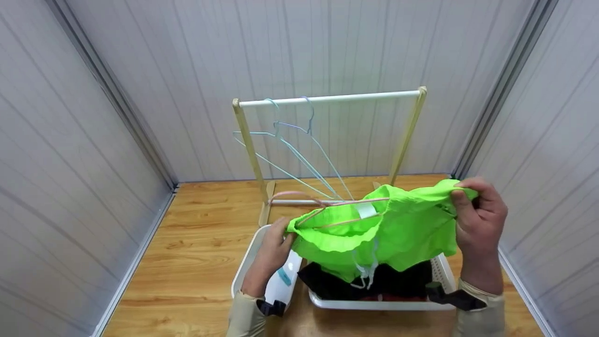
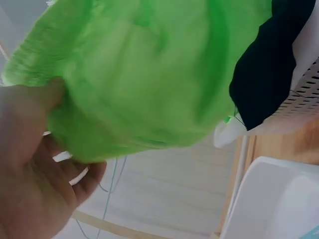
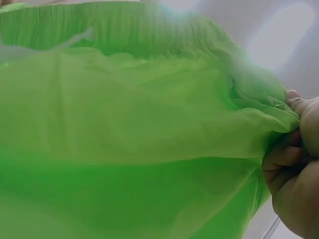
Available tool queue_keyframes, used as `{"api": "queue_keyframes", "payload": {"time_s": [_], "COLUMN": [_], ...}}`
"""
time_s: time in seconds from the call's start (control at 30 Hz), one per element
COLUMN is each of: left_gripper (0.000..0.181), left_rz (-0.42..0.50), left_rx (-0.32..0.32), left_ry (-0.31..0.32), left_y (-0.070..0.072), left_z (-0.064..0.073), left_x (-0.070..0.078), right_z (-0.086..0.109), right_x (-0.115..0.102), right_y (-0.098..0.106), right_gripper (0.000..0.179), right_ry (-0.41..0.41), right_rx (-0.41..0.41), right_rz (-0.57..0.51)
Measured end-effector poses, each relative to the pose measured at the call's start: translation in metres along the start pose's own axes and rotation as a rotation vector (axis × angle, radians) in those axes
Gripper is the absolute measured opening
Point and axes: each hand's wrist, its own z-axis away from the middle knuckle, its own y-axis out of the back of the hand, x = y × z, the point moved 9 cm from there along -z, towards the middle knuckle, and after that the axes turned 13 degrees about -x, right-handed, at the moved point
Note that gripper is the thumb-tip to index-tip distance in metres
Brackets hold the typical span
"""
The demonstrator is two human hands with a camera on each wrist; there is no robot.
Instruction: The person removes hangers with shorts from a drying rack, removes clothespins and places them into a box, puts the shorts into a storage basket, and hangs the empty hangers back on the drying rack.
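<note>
Bright green shorts [image 1: 416, 229] with an elastic waistband are stretched between my two hands in the head view. My left hand [image 1: 271, 250] pinches the waistband's left end between thumb and fingers. Farther right, my right hand [image 1: 484, 220] grips the other side of the shorts, and the right wrist view shows the cloth bunched there. Inside the waist opening lies a pink hanger [image 1: 358, 202], its hook sticking out toward the rack; part of it is hidden by the cloth. A white label [image 1: 366, 210] shows inside the waist, and a white drawstring [image 1: 369, 271] dangles in front.
Behind the shorts stands a rack with a white rail [image 1: 355, 98] and wooden legs. Light blue hangers [image 1: 299, 157] hang at its left. Below are a white basket [image 1: 379, 305] holding black cloth [image 1: 398, 281] and a white tray [image 1: 243, 267] with a blue item [image 1: 284, 276].
</note>
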Motion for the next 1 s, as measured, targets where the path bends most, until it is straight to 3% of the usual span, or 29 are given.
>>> {"api": "queue_keyframes", "payload": {"time_s": [0.13,0.27,0.43,0.6,0.73,0.9,1.0], "left_gripper": [0.002,0.007,0.008,0.009,0.01,0.018,0.021], "left_rz": [-0.15,-0.26,-0.297,-0.278,-0.256,-0.301,-0.33], "left_rx": [0.09,0.12,0.112,0.112,0.11,0.128,0.146], "left_ry": [-0.047,-0.065,-0.036,-0.054,-0.088,-0.121,-0.119], "left_y": [0.009,0.012,0.011,0.008,0.003,0.0,-0.002], "left_z": [0.002,0.002,0.0,-0.007,-0.015,-0.018,-0.016], "left_x": [0.015,0.029,0.036,0.044,0.051,0.055,0.053], "right_z": [0.012,0.021,0.033,0.047,0.061,0.075,0.079], "right_x": [0.024,0.042,0.062,0.082,0.096,0.113,0.115], "right_y": [0.011,0.016,0.015,0.013,0.012,0.01,0.011], "right_gripper": [0.018,0.017,0.015,0.009,0.009,0.01,0.014], "right_ry": [-0.09,-0.148,-0.214,-0.312,-0.399,-0.49,-0.537], "right_rx": [0.066,0.098,0.102,0.09,0.1,0.077,-0.013], "right_rz": [-0.043,-0.047,-0.088,-0.143,-0.101,-0.04,0.195]}}
